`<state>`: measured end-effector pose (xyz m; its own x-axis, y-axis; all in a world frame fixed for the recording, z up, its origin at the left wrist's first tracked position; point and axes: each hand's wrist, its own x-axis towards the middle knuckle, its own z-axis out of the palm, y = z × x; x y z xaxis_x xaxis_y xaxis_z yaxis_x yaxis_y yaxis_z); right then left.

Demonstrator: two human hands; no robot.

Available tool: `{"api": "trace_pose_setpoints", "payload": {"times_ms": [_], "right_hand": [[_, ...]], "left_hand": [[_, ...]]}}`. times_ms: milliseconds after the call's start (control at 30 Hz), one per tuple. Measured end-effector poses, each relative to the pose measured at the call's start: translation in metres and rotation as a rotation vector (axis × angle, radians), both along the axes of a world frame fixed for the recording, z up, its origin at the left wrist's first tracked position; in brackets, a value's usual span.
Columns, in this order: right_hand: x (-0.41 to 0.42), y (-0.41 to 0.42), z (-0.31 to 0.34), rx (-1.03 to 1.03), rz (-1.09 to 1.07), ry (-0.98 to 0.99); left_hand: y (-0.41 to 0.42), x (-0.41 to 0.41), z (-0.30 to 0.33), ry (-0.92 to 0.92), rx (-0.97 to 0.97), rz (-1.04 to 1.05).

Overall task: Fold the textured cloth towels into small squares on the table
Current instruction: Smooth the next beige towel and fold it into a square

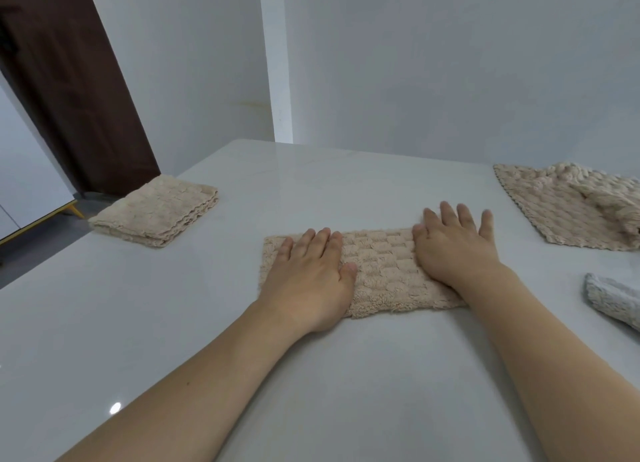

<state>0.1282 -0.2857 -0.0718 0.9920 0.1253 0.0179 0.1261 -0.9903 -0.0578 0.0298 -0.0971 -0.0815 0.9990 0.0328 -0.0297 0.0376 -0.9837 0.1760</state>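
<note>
A beige textured towel [379,271], folded into a long strip, lies across the middle of the white table [311,375]. My left hand [308,274] rests flat, palm down, on its left end. My right hand [453,250] lies flat on its right end, fingers spread and reaching past the far edge. Neither hand grips anything. A stack of folded beige towels [156,210] sits at the table's far left. Unfolded beige towels [571,205] lie in a loose pile at the far right.
A grey cloth [613,298] lies at the right edge of the table. White walls stand close behind the table, and a dark brown door [69,80] is at the back left. The table's left edge drops to the floor.
</note>
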Motion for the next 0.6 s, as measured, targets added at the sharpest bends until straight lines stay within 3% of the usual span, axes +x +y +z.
{"api": "trace_pose_setpoints", "payload": {"times_ms": [67, 167, 233, 600], "right_hand": [[-0.007, 0.012, 0.005, 0.033, 0.060, -0.060], [-0.021, 0.031, 0.007, 0.177, 0.245, 0.079], [-0.030, 0.038, -0.004, 0.139, 0.306, 0.100], [-0.021, -0.007, -0.006, 0.131, 0.192, 0.109]], "left_hand": [[0.000, 0.000, 0.000, -0.003, 0.000, -0.001], [0.000, 0.000, 0.001, -0.001, 0.003, -0.004], [0.000, 0.000, 0.000, -0.003, 0.010, 0.003], [0.016, 0.001, 0.003, 0.066, -0.036, 0.067]]}}
